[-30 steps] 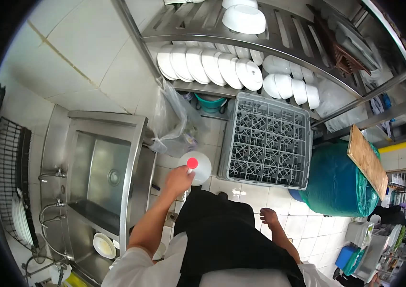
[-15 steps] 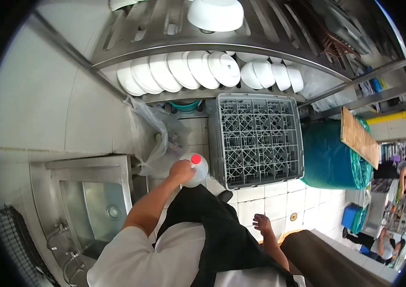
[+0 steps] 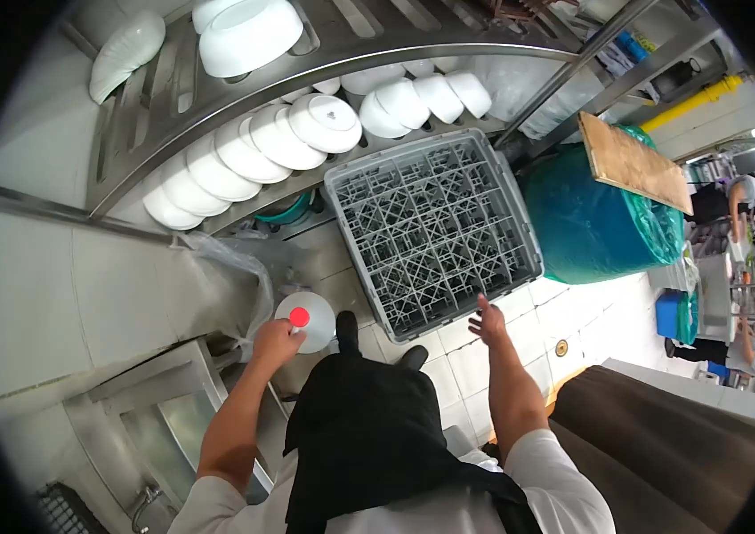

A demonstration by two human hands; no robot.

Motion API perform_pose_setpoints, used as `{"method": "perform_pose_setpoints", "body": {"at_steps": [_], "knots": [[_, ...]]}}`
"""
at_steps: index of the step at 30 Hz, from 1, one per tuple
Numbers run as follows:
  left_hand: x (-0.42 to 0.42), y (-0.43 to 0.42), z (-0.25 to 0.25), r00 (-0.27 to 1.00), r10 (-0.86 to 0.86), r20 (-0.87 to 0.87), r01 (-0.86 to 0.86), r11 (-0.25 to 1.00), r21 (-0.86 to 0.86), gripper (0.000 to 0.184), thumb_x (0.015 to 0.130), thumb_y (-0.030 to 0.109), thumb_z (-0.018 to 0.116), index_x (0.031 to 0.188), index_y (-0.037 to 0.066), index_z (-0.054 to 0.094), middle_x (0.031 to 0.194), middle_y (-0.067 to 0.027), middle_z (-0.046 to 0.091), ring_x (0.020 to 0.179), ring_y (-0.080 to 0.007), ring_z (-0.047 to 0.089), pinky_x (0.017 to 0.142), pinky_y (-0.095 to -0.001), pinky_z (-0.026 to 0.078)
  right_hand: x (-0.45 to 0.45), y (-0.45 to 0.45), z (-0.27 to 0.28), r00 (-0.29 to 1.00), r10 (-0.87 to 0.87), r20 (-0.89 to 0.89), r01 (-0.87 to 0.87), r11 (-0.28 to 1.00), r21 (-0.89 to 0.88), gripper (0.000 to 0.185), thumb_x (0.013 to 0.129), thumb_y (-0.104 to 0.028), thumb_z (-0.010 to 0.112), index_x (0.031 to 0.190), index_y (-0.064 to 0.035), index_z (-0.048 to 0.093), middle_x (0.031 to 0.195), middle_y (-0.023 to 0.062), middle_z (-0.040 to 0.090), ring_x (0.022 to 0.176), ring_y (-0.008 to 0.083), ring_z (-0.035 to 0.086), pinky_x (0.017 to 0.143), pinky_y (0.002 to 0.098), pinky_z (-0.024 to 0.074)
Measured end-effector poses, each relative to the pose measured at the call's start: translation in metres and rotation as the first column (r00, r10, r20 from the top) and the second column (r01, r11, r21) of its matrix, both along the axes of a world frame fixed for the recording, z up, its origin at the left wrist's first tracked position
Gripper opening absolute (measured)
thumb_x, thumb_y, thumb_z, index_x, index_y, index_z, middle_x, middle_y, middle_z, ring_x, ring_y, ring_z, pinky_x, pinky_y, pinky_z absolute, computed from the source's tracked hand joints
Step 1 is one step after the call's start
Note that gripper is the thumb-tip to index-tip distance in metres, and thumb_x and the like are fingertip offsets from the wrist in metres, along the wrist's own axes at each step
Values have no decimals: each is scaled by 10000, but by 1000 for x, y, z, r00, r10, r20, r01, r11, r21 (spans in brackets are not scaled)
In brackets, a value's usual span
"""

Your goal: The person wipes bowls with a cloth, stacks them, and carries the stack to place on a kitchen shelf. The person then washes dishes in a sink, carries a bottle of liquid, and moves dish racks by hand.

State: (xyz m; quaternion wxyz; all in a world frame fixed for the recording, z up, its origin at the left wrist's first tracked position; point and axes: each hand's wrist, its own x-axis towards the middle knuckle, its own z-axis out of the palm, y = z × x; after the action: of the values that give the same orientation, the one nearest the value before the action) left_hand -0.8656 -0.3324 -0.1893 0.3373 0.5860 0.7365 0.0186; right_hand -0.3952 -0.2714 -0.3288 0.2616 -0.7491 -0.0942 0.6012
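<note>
Low on the left, my left hand [image 3: 276, 344] is closed round the handle of a white translucent jug [image 3: 318, 320] with a red cap [image 3: 299, 317]. The jug is upright beside my shoe, close to the floor; whether it touches the floor I cannot tell. My right hand [image 3: 488, 322] holds nothing, its fingers apart, just in front of the near edge of a grey dish rack [image 3: 533, 258]. That rack has a grid of small compartments and appears raised above the floor.
A steel shelf [image 3: 257, 96] carries white bowls [image 3: 253, 40] and a leaning row of white dishes [image 3: 222, 171]. A green-lined bin [image 3: 573, 222] topped by a wooden board [image 3: 631, 165] stands right. At lower left is a steel sink [image 3: 164, 436]. Two people work far right.
My view has turned and shifted, so the shelf and rack appear tilted. My right hand has reached forward to the rack's near edge. My left hand still grips the jug.
</note>
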Motion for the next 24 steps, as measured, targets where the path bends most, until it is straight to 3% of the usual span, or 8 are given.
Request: {"method": "perform_pose_setpoints", "body": {"at_steps": [2,7,8,10,17,20,21,24], "knots": [[2,-17,10,995,95,-20,-95,995,3,314,702,305,658,679,-4,604,702,-192,598,659,-354,590,604,-443,441,3,15,-17,999,-1,-51,0,1000,-14,756,795,-471,631,1345,-49,328,1347,209,333,1057,397,491,812,505,462],[27,-44,39,991,107,-77,-106,994,19,307,724,310,640,673,9,597,679,-186,595,660,-363,585,602,-444,439,-6,25,-37,992,-106,-68,102,993,-59,203,772,-155,572,924,-21,562,920,169,554,736,345,594,571,462,559],[33,-48,38,992,94,-80,-93,996,18,308,726,311,640,673,11,600,675,-185,593,657,-363,585,602,-444,440,-3,13,-39,974,-127,-185,145,985,89,185,765,-146,572,903,-23,563,835,175,560,694,330,598,568,477,556],[40,-49,33,992,69,-101,-69,998,4,308,715,311,653,670,10,611,681,-182,599,647,-346,590,594,-429,444,-13,7,-42,978,-166,-126,172,984,37,172,763,-135,570,898,-29,565,780,159,561,655,326,601,549,479,555],[62,-47,15,989,36,-141,-58,987,-153,335,747,351,609,743,17,628,778,-199,615,761,-362,596,695,-444,456,-25,-19,-16,991,-118,-65,121,992,39,148,780,-85,537,896,6,544,788,140,563,640,278,599,480,405,559],[74,-40,23,989,56,-137,-85,973,-217,328,757,346,604,800,22,636,833,-200,625,825,-366,596,730,-443,460,9,-68,-44,988,-39,-150,63,986,156,171,794,-111,571,944,-30,552,889,125,562,799,278,599,579,441,566],[74,-40,19,990,57,-127,-78,983,-166,323,759,343,606,809,26,638,836,-196,628,827,-366,599,732,-444,462,30,-83,-50,922,-234,-308,244,970,-4,208,795,-126,594,979,-42,544,953,128,563,876,292,588,633,479,556],[72,-37,-2,992,65,-109,-72,995,-62,311,762,336,613,831,35,644,847,-189,635,831,-366,606,738,-449,468,66,-122,3,971,-213,-108,207,976,-67,289,816,-175,522,1033,15,548,1031,174,575,932,338,583,728,492,537]]}}
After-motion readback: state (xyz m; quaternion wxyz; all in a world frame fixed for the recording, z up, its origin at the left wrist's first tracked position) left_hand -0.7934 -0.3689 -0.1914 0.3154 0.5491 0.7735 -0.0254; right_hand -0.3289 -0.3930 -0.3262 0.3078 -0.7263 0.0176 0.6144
